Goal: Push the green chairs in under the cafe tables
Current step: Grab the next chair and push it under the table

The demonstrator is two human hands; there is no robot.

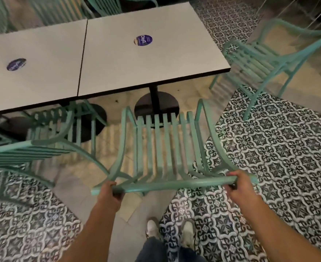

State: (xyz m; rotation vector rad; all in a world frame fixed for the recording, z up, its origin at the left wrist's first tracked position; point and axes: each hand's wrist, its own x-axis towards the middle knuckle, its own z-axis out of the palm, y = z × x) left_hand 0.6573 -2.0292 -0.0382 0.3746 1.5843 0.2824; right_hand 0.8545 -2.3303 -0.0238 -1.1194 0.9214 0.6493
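Both hands, left hand [109, 191] and right hand [238, 183], are gripping the top rail of the green chair [167, 146], which is standing just short of the table [146, 52]. Pushing evenly should be keeping its seat square to the table post [154, 103].

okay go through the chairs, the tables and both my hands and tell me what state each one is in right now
Middle chair: pulled out, seat not yet under the table.
Left chair: partly tucked under the left table.
Right chair: out, beside the table's end.
Left table: butted against the right table.
Left hand: gripping the middle chair's top rail.
Right hand: gripping it too.
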